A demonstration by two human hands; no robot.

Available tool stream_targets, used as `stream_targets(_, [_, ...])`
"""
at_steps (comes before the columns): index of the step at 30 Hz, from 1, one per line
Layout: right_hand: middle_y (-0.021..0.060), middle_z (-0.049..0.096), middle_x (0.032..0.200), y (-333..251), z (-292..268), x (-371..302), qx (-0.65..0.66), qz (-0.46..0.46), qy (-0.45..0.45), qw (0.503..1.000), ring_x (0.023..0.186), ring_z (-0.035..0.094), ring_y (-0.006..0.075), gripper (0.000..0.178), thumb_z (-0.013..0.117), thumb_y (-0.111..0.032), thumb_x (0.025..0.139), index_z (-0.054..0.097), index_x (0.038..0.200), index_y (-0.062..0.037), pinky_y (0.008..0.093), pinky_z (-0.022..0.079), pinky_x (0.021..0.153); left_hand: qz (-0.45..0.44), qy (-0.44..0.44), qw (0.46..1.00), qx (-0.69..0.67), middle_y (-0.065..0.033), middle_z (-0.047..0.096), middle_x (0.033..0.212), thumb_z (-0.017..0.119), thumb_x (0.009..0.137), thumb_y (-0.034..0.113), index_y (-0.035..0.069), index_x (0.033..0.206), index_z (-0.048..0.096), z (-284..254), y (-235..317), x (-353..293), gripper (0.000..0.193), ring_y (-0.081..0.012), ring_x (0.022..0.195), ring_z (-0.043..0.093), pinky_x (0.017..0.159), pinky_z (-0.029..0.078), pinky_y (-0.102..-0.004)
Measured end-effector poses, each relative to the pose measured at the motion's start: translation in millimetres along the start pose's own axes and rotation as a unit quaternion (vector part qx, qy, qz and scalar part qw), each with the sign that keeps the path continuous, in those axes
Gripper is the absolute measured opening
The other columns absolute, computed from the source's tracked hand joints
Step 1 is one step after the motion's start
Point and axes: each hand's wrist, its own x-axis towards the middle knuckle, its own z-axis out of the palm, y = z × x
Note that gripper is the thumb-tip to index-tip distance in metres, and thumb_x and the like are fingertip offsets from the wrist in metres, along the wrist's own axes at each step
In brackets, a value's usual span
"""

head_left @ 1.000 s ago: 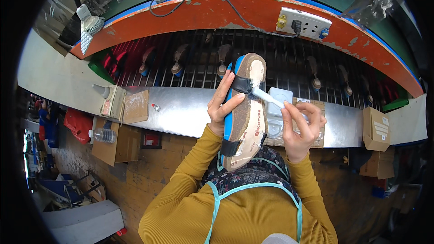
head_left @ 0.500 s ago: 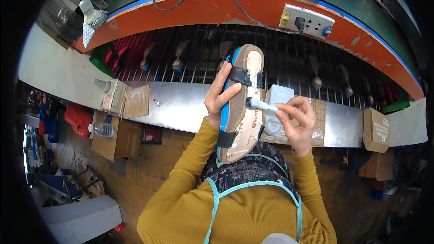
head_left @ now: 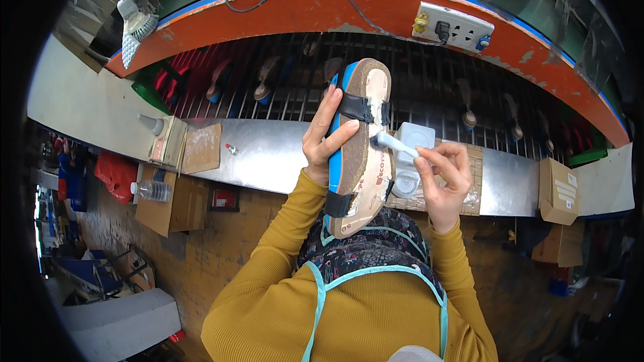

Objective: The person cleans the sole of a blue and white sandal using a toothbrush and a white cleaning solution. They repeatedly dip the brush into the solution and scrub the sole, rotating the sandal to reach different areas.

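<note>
My left hand is closed round the left side of a sandal, held upright with its underside facing me. That underside has a cork-brown rim, a pale middle board and black strap ends folded over it; a blue form shows along the left edge. Between the thumb and fingers of my right hand is the handle of a pale brush. Its dark tip touches the pale board just below the upper strap ends. Behind the brush a white plastic container stands on the bench, partly hidden by my hand.
A dark rack of metal rods carries several more shoes beyond the metal bench. At left hangs a white scrubbing brush. Cardboard boxes stand at right, and a power strip is fixed to the orange beam.
The brush tip has moved up and to the right, from the cork rim onto the pale board near the upper straps. The sandal has shifted slightly upward in my left hand.
</note>
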Motion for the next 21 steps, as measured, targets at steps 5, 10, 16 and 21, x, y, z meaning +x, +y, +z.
stream_targets(5, [0.0026,0.058,0.087,2.7,-2.2,4.5,-0.022,-0.029,0.001,0.999,0.073,0.051,0.0121,0.019,0.079,-0.006,0.076,0.077,0.095,-0.0069,0.0249,0.041,0.063,0.014,-0.016,1.000,0.014,-0.0221,0.052,0.138,0.081,0.071,0.015,0.021,0.113,0.064,-1.2,1.2,1.4,0.046,-0.0451,0.126,0.051,0.103,0.047,-0.0503])
stream_targets(10, [0.0009,0.058,0.084,6.5,-5.0,0.5,-0.009,-0.014,-0.039,0.999,0.069,0.049,0.0115,0.018,0.079,-0.009,0.076,0.077,0.094,-0.0091,0.0266,0.038,0.065,0.005,-0.013,1.000,0.016,-0.0223,0.053,0.137,0.080,0.071,0.015,0.021,0.113,0.065,-2.6,0.5,-0.3,0.045,-0.0453,0.125,0.051,0.102,0.047,-0.0504])
stream_targets(16, [0.0015,0.058,0.086,5.9,1.5,-15.4,0.022,0.004,-0.037,0.999,0.071,0.050,0.0121,0.019,0.079,-0.008,0.076,0.077,0.095,-0.0089,0.0271,0.039,0.067,-0.011,-0.001,1.000,0.024,-0.0222,0.052,0.138,0.080,0.071,0.015,0.019,0.113,0.065,-4.9,4.1,4.0,0.044,-0.0446,0.126,0.051,0.103,0.047,-0.0501])
stream_targets(21, [0.0025,0.057,0.088,4.1,9.1,-30.8,0.047,0.010,-0.016,0.999,0.077,0.053,0.0141,0.022,0.080,-0.007,0.074,0.077,0.096,-0.0089,0.0272,0.040,0.071,-0.019,0.003,0.999,0.041,-0.0221,0.052,0.138,0.079,0.073,0.015,0.017,0.114,0.065,-5.9,2.4,4.9,0.043,-0.0442,0.127,0.050,0.103,0.047,-0.0493])
